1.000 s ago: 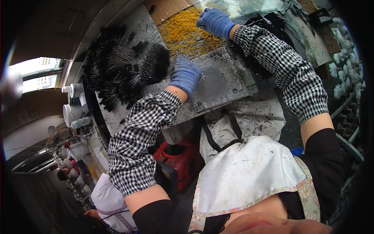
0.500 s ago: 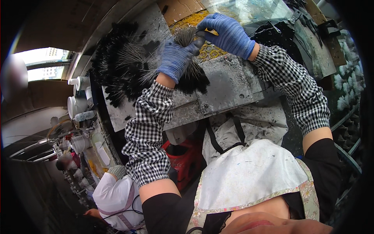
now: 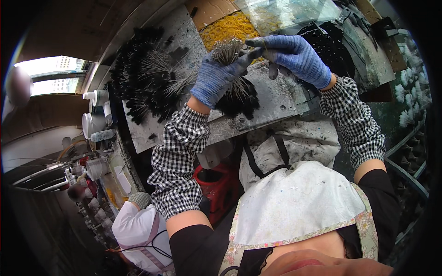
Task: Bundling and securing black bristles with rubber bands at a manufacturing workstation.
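Observation:
My left hand, in a blue knit glove with dark fingertips, is closed around a bundle of thin black-bristled wire brushes. The bundle's wire stems stick up above the fist, and its black bristles hang below. Close to the left thumb is my right hand, gloved alike, its forefinger reaching toward the stems. A thin yellow rubber band shows at the right fingers, partly hidden by them. Left of the bundle, more loose black brushes lie heaped with their wire stems pointing inward.
Yellow rubber bands lie behind the hands on the stained metal worktop. Black material and a clear sheet are at the back right. White brushes stand far right. A co-worker's sleeve shows lower left.
My right hand has moved right and toward me, off the yellow bands, and its fingers are more stretched. My left hand with the bundle has shifted slightly right.

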A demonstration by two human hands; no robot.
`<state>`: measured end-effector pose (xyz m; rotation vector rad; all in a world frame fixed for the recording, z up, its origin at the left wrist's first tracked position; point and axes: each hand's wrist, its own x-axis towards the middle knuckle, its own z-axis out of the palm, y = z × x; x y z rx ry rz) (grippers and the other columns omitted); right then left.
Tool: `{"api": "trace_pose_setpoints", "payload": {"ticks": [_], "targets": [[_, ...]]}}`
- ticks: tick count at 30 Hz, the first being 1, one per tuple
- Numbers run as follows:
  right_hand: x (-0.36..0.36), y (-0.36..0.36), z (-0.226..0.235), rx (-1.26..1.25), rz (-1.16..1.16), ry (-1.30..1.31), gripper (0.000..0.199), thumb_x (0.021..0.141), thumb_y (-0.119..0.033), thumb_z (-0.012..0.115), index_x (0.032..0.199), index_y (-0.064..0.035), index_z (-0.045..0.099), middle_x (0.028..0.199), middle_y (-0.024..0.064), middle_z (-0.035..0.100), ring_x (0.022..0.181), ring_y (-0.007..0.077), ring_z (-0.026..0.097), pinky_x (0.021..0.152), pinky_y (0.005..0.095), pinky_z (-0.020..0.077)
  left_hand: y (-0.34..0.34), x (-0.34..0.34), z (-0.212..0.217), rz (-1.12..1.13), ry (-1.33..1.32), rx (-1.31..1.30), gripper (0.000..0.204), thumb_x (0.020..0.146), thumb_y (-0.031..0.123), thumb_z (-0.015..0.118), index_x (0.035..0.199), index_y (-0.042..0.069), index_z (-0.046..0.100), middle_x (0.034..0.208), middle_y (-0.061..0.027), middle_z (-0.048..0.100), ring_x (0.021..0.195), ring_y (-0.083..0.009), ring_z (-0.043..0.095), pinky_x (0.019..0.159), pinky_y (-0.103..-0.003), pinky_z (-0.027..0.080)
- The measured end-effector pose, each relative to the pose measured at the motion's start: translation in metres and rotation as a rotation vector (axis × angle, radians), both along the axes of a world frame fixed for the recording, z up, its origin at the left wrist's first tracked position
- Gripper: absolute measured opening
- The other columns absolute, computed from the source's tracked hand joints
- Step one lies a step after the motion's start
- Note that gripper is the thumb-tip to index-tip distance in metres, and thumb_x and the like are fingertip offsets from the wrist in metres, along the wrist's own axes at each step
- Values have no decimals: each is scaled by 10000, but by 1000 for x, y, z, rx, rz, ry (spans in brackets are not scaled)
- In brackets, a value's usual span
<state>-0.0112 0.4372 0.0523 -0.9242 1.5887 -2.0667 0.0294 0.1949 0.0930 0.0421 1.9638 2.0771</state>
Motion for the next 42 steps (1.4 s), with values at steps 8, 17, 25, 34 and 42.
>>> {"api": "trace_pose_setpoints", "payload": {"ticks": [8, 17, 25, 34, 42], "targets": [[10, -38, 40, 607, -251, 433, 846, 800, -412, 881, 1482, -64, 520, 1337, 152, 660, 1224, 276, 650, 1083, 432, 518, 10, -12, -85, -379, 743, -931, 387, 993, 362, 633, 1209, 43, 665, 1018, -108, 716, 923, -271, 708, 837, -412, 568], [-31, 6, -30, -21, -95, -66, 770, 921, -545, 723, 1442, -7, 542, 1290, 226, 678, 1204, 287, 679, 1013, 396, 575, 25, -3, -8, -302, 219, -516, 390, 882, 361, 828, 1093, 58, 701, 932, -78, 755, 863, -155, 736, 746, -307, 600], [5, -34, 52, 294, -248, 935, 324, 834, -150, 797, 1148, -117, 726, 1070, 105, 681, 1016, 268, 694, 912, 391, 587, 9, -8, -41, -614, 1419, -1113, 365, 913, 328, 771, 1206, 122, 702, 1258, -78, 685, 1220, -242, 616, 1054, -405, 502], [1, -23, 61, 147, -839, 1116, 357, 900, -235, 800, 1203, -104, 665, 1011, 69, 705, 934, 198, 716, 866, 333, 595, 19, 16, -23, -253, 281, -394, 466, 933, 436, 738, 1167, 36, 683, 1106, -124, 731, 974, -286, 716, 863, -364, 593], [52, 62, 6, -82, -617, 138, 284, 1001, -160, 697, 1250, -26, 666, 1179, 83, 722, 1011, 132, 698, 928, 301, 573, 62, 82, -112, 123, 1162, -1336, 471, 983, 348, 609, 1364, 70, 611, 1329, -148, 646, 1263, -294, 585, 972, -421, 553]]}}
